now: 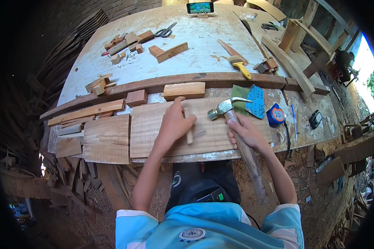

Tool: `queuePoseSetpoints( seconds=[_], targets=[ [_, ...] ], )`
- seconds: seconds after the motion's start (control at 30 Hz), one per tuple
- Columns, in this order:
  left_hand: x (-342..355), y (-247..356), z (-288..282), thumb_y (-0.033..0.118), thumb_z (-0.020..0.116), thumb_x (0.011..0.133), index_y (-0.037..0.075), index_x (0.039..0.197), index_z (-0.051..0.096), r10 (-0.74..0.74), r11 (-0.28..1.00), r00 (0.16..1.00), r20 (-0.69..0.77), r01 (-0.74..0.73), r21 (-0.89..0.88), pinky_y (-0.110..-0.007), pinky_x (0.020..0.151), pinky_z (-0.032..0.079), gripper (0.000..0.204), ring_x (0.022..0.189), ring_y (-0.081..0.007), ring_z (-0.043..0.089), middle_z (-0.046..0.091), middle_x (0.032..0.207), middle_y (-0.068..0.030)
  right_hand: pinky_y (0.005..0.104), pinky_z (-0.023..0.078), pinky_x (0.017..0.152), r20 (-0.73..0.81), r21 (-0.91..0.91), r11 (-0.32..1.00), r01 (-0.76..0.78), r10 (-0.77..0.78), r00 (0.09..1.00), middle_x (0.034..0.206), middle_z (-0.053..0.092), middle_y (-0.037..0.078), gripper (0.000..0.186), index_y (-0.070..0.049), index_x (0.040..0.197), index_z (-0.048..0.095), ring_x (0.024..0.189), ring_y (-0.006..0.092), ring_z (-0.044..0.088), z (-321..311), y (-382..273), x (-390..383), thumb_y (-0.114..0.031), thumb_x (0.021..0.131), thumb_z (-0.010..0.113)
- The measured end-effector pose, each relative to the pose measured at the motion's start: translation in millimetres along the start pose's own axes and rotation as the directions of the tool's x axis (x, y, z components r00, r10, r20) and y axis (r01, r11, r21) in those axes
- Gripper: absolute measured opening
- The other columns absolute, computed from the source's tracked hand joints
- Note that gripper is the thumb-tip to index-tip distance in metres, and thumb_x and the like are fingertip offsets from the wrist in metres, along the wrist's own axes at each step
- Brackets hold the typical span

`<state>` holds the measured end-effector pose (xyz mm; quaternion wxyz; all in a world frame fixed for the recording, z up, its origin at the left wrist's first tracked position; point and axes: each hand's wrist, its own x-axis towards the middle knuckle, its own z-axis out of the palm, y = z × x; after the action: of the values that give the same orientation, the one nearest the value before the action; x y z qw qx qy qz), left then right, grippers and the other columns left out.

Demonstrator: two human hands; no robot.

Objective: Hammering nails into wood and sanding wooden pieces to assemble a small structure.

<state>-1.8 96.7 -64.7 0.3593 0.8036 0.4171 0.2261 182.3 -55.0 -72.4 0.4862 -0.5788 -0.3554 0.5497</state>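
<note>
My right hand (246,132) is wrapped around the upper handle of a claw hammer (249,162). Its metal head points left above a wide, flat wooden board (153,141), and the handle runs down past the table's near edge. Over the same board, my left hand (176,123) has its thumb across a short, thin wooden stick (189,133), which it appears to grip; the other fingers are partly hidden. Beside the stick lies a small, thin, pale piece (199,135) too small to name. A block of wood (184,90) sits just beyond my left fingertips.
A long wooden beam (153,85) crosses the table. To the right lie sandpaper (257,99), a tape measure (275,115) and a yellow-handled brush (239,66). Farther back are scissors (165,31), wood offcuts (131,39), a handsaw (253,35) and a propped phone (200,8).
</note>
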Motion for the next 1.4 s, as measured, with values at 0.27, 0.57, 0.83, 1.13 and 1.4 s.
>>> queuePoseSetpoints(
  seconds=[0.27, 0.57, 0.83, 1.13, 1.4],
  targets=[
    [29.1, -1.2, -19.1, -0.01, 0.046, 0.074, 0.002, 0.105, 0.057, 0.152, 0.656, 0.935, -0.321, -0.338, -0.675, -0.019, 0.06, 0.038, 0.035, 0.07, -0.0061, 0.047, 0.047, 0.083, 0.0021, 0.0267, 0.045, 0.043, -0.023, 0.019, 1.0, 0.007, -0.007, 1.0, 0.067, 0.05, 0.004, 0.02, -0.003, 0.102, 0.045, 0.052, 0.0108, 0.051, -1.3, -0.5, -0.5, -0.021, 0.096, 0.048],
    [15.1, 4.1, -7.0, 0.022, 0.036, 0.1, 0.0, 0.101, 0.059, 0.079, 0.668, 0.935, -0.346, -0.307, -0.678, -0.02, 0.051, 0.035, 0.032, 0.051, -0.0056, 0.036, 0.04, 0.06, 0.0035, 0.0337, 0.044, 0.053, -0.188, -0.539, 0.823, 0.181, -0.327, 0.926, 0.065, 0.054, 0.013, 0.036, 0.003, 0.113, 0.048, 0.054, 0.0186, 0.055, 32.9, -5.7, -12.1, -0.024, 0.09, 0.054],
    [27.4, -14.1, -19.5, 0.025, 0.032, 0.101, 0.002, 0.094, 0.056, -0.002, 0.626, 0.923, -0.386, -0.299, -0.72, -0.021, 0.044, 0.036, 0.034, 0.045, -0.0035, 0.031, 0.033, 0.052, 0.0042, 0.0274, 0.041, 0.046, 0.016, -0.579, 0.672, 0.462, -0.557, 0.83, 0.062, 0.053, 0.006, 0.032, 0.004, 0.114, 0.048, 0.05, 0.0103, 0.05, 90.6, -82.9, -31.4, -0.016, 0.09, 0.054],
    [22.9, -22.6, -11.0, 0.017, 0.033, 0.099, 0.004, 0.096, 0.052, 0.109, 0.6, 0.924, -0.366, -0.355, -0.717, -0.019, 0.044, 0.031, 0.023, 0.047, -0.0024, 0.033, 0.036, 0.055, 0.0052, 0.0465, 0.043, 0.064, 0.075, -0.806, 0.53, 0.262, -0.347, 0.935, 0.073, 0.058, 0.028, 0.035, 0.006, 0.111, 0.047, 0.068, 0.0445, 0.057, 100.9, -70.6, -9.8, -0.021, 0.089, 0.052],
    [27.5, -25.3, -17.3, 0.018, 0.031, 0.101, 0.004, 0.1, 0.05, 0.167, 0.57, 0.905, -0.392, -0.413, -0.71, -0.021, 0.043, 0.032, 0.024, 0.044, -0.0037, 0.028, 0.031, 0.053, 0.0045, 0.0491, 0.043, 0.064, -0.057, -0.717, 0.63, 0.3, -0.481, 0.875, 0.076, 0.058, 0.03, 0.032, 0.007, 0.111, 0.046, 0.071, 0.0463, 0.057, 107.7, -96.3, -22.5, -0.016, 0.088, 0.053]
  ],
)
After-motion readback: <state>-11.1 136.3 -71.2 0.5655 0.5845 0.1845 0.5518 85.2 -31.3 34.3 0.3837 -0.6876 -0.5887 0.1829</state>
